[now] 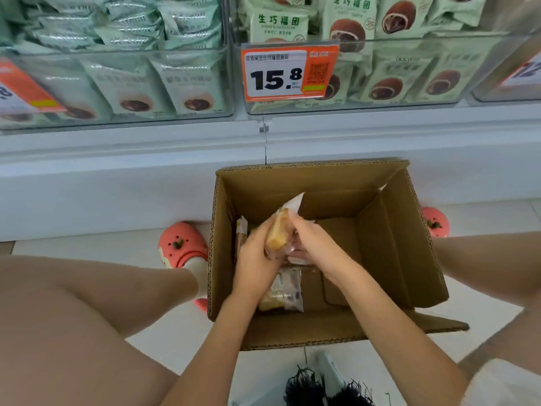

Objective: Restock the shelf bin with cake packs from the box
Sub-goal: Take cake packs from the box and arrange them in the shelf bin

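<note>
1. The box (pixel 380 241) is sitting open on the floor at the middle of the view, its flaps standing up and its far wall touching the white shelf base (pixel 117 177).
2. Both hands are reaching into the box: the left hand (pixel 254 268) is curling its fingers round a cake pack (pixel 279 230), holding it tilted with its clear wrapper end pointing toward 12 o'clock.
3. The right hand (pixel 316 244) is meeting the same pack from 3 o'clock, fingers bent against its wrapper (whether it is truly pinching, I cannot tell).
4. More packs (pixel 285 291) are lying on the box bottom at 6 o'clock of the held one, and one is standing against the left wall.
5. Clear bins (pixel 380 106) of green packs are lining the shelf at 12 o'clock, with an orange price tag (pixel 289 73) reading 15.8 hanging on the front.
6. Pink clogs (pixel 183 244) are flanking the box at 9 and 3 o'clock.
</note>
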Action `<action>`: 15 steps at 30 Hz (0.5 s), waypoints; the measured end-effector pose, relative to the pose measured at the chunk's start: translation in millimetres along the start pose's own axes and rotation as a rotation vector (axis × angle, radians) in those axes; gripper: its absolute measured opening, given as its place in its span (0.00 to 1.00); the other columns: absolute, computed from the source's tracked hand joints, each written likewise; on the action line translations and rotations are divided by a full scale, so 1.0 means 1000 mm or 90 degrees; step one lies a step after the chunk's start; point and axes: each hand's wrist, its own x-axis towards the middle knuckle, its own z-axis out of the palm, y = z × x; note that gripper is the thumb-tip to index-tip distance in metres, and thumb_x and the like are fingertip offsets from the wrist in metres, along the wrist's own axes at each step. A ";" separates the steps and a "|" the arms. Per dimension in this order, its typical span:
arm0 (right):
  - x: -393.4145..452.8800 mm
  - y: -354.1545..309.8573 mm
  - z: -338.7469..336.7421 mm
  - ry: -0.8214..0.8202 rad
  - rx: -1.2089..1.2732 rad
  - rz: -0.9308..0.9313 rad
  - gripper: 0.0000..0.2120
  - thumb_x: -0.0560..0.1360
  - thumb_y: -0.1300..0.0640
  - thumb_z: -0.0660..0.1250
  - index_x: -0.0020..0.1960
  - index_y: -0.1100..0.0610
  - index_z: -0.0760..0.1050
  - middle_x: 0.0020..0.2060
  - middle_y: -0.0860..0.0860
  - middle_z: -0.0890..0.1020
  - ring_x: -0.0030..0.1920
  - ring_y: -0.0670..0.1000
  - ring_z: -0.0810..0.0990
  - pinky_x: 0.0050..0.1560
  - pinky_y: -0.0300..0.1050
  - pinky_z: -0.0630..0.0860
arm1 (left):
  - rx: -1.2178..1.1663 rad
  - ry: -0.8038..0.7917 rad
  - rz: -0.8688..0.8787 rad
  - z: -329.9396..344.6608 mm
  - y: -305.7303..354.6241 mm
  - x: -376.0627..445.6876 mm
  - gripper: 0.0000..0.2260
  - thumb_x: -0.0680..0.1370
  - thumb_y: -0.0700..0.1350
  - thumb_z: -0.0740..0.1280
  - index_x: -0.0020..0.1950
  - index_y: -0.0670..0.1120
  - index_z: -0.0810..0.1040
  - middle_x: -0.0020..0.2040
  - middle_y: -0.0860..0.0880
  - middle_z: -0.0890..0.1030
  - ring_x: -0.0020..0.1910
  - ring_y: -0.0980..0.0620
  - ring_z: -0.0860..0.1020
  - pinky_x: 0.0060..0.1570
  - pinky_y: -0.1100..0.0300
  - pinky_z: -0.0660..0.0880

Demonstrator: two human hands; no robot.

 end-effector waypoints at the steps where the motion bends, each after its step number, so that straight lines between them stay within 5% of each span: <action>1: -0.006 -0.007 -0.007 0.041 0.000 -0.027 0.23 0.79 0.39 0.51 0.56 0.54 0.75 0.47 0.51 0.82 0.48 0.49 0.81 0.44 0.40 0.77 | -0.082 0.025 -0.031 -0.002 0.010 -0.001 0.19 0.75 0.42 0.71 0.63 0.54 0.72 0.56 0.56 0.80 0.56 0.61 0.77 0.53 0.71 0.72; 4: -0.022 -0.008 -0.035 0.240 -0.051 -0.183 0.21 0.78 0.39 0.53 0.56 0.53 0.72 0.49 0.48 0.79 0.49 0.46 0.78 0.43 0.39 0.74 | -0.361 0.024 -0.194 -0.011 0.037 -0.005 0.15 0.75 0.43 0.70 0.61 0.47 0.75 0.55 0.47 0.82 0.54 0.51 0.81 0.52 0.59 0.78; 7: -0.038 -0.007 -0.055 0.267 0.068 -0.235 0.18 0.79 0.41 0.53 0.61 0.51 0.68 0.53 0.47 0.76 0.49 0.43 0.77 0.41 0.35 0.72 | -0.556 -0.082 -0.285 -0.018 0.055 -0.010 0.19 0.75 0.43 0.68 0.65 0.43 0.72 0.58 0.43 0.81 0.57 0.44 0.80 0.51 0.52 0.80; 10: -0.047 -0.012 -0.059 0.234 0.040 -0.231 0.16 0.80 0.42 0.53 0.57 0.52 0.72 0.49 0.49 0.78 0.47 0.44 0.78 0.42 0.38 0.73 | -0.576 -0.144 -0.335 -0.018 0.071 -0.016 0.16 0.78 0.50 0.62 0.63 0.45 0.73 0.58 0.42 0.81 0.56 0.44 0.80 0.48 0.53 0.81; 15: -0.057 -0.006 -0.052 0.268 0.032 -0.288 0.11 0.80 0.50 0.59 0.45 0.56 0.72 0.45 0.53 0.80 0.47 0.51 0.80 0.43 0.42 0.75 | -0.452 -0.057 -0.342 -0.015 0.082 -0.023 0.21 0.81 0.61 0.48 0.53 0.52 0.77 0.43 0.48 0.86 0.43 0.49 0.84 0.38 0.55 0.80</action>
